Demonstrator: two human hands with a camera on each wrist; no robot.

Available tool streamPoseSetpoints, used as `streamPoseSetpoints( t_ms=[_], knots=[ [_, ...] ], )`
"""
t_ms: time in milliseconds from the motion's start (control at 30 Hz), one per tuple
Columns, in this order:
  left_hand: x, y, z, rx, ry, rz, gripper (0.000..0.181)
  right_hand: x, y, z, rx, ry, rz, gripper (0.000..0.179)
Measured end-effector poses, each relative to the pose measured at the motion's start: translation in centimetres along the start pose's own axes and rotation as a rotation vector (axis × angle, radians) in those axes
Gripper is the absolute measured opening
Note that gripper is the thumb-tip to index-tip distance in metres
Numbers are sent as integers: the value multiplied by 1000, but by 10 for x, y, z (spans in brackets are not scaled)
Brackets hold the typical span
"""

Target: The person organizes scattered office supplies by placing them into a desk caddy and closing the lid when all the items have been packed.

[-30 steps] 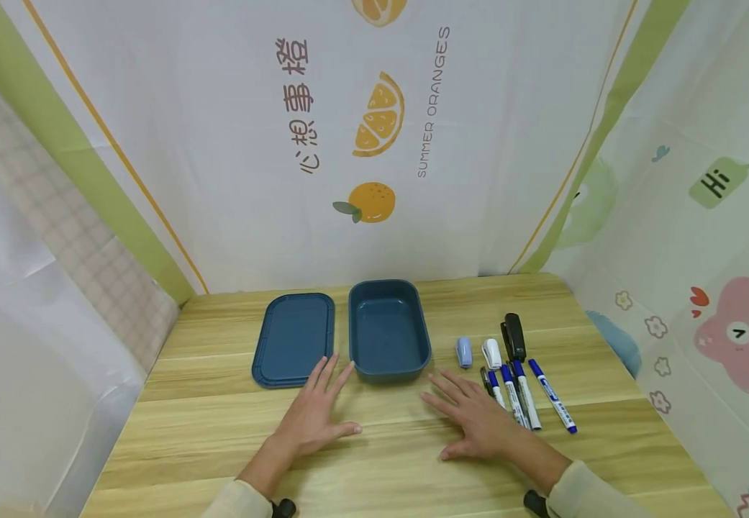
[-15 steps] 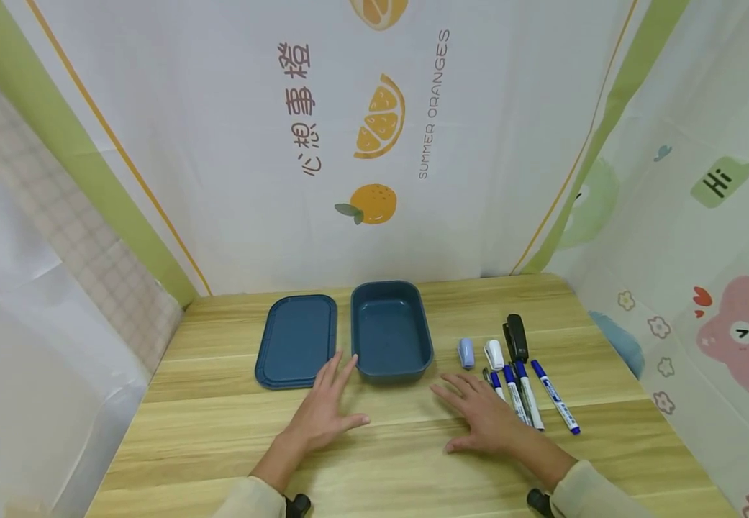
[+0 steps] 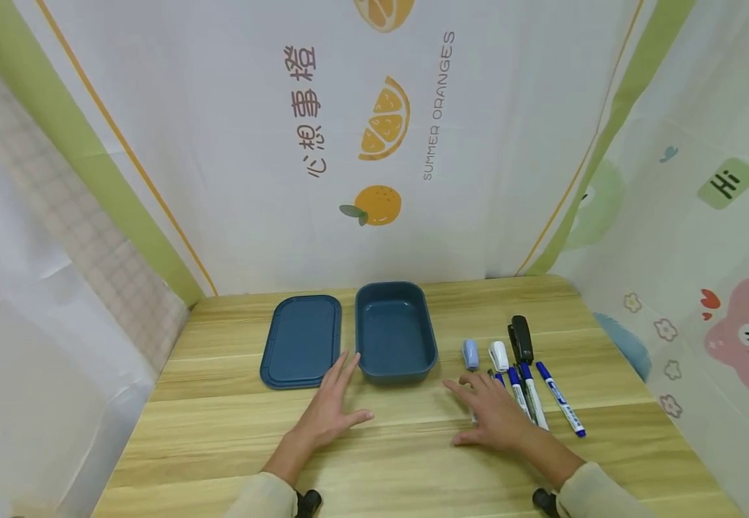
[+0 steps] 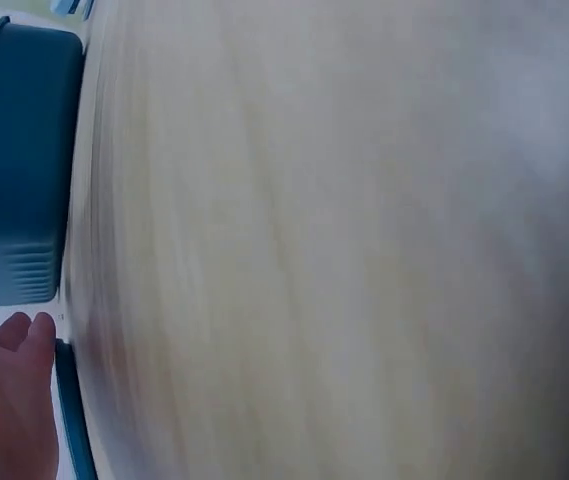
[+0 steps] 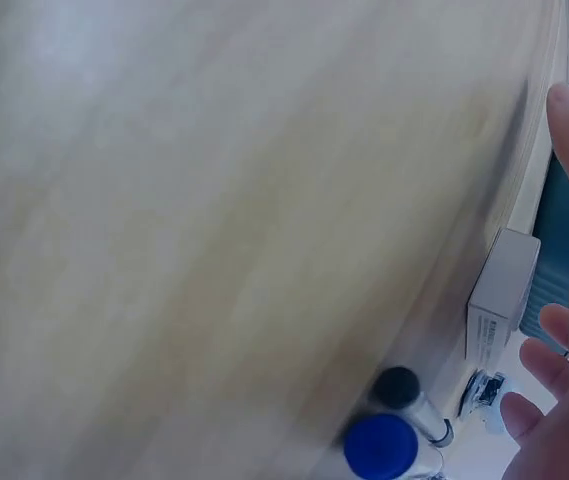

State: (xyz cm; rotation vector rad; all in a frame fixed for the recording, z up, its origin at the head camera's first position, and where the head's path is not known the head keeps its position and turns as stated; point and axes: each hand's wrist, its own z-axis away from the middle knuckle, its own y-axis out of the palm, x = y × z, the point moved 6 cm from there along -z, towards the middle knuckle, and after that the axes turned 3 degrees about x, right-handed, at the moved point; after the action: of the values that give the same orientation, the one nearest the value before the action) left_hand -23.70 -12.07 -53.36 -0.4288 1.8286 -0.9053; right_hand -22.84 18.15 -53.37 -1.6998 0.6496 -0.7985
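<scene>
My left hand (image 3: 327,414) is held over the table, fingers spread and fingertips near the dark blue lid (image 3: 303,342) and the near-left corner of the dark blue open box (image 3: 395,338). Nothing is in it. My right hand (image 3: 496,416), fingers bent a little and thumb apart, hovers by the markers and also holds nothing. Several blue-capped markers (image 3: 562,399) lie beside and partly behind it. A small white box (image 5: 502,290) shows close to its fingers in the right wrist view, along with a blue marker end (image 5: 380,447) and a black one (image 5: 396,387).
Behind the markers lie a black stapler (image 3: 521,338), a small white stapler-like item (image 3: 498,355) and a matching light blue one (image 3: 470,354). Printed cloth (image 3: 251,216) hangs behind the wooden table (image 3: 219,432) and along its sides.
The head view has shifted slightly. My right hand's fingers have drawn in a little over the markers, and a bit of white now shows beside its fingers. My left hand keeps nearly the same pose.
</scene>
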Motion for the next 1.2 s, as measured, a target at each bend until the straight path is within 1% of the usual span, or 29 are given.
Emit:
streamPoseSetpoints(
  t_ms=[133,333,467,567,667,767,900,1067,1200],
  knots=[
    [5,2,-3,-12,-27,50,101,-1,-1,0,-35,-10,13,98],
    [4,4,-8,-23,-60,85,99,-2,-1,1,-39,-22,21,98],
    [4,5,-11,-12,-85,88,98,-3,-1,1,-20,-19,19,99],
    [5,5,-13,-7,-104,87,98,-5,1,1,22,-3,13,101],
    [7,6,-15,-16,-125,95,98,-7,1,2,49,9,17,103],
    [7,7,-18,-24,-139,107,98,-8,-1,2,53,7,30,104],
    [8,8,-20,-28,-148,122,98,-9,-5,3,47,-3,45,103],
    [9,9,-21,-43,-140,126,97,-14,-7,5,27,-2,26,99],
    [9,9,-22,-58,-135,128,96,-18,-6,7,39,14,9,97]
  ],
)
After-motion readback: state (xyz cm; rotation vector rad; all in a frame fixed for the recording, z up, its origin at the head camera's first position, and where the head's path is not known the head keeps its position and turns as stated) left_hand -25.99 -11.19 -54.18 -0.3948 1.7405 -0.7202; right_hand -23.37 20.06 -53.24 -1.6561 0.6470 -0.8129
